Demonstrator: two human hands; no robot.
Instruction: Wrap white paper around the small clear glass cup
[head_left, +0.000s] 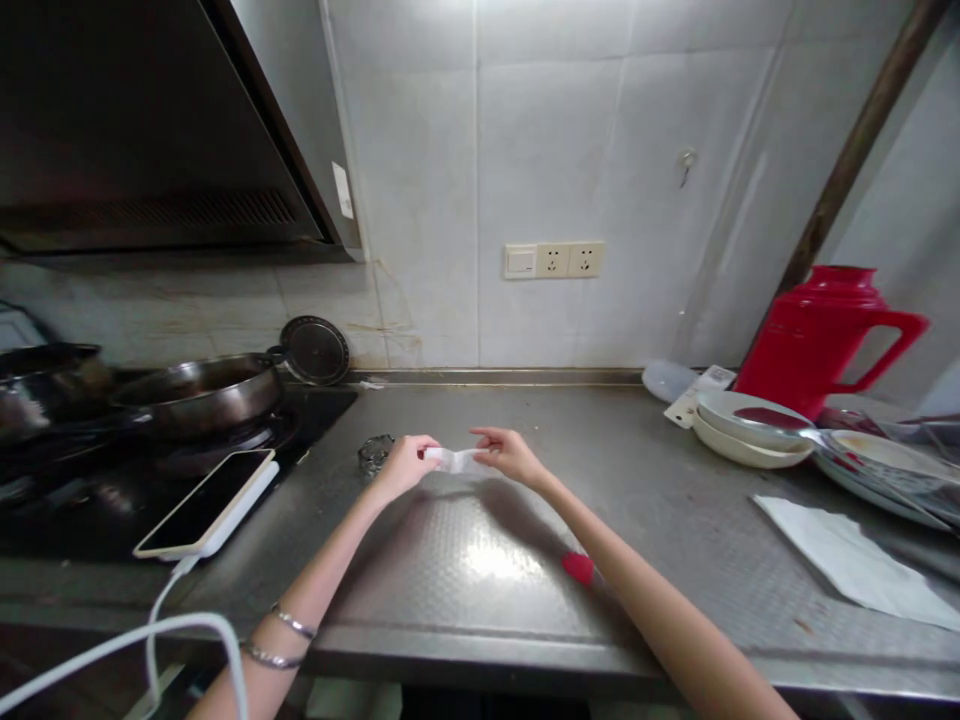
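Observation:
Between my two hands stretches a small white strip, like folded paper or tissue. My left hand pinches its left end, with a bit of dark red showing at the fingertips. The right end is pinched by my right hand, its index finger lifted away from the strip. Just left of my left hand, a dark, shiny, looped metal object lies on the steel counter; its kind is unclear. A red-ended object is partly hidden under my right forearm.
A phone on a white block with a cable lies left, by the stove's pan and a round black lid. To the right are stacked bowls, a red thermos jug and a white paper sheet.

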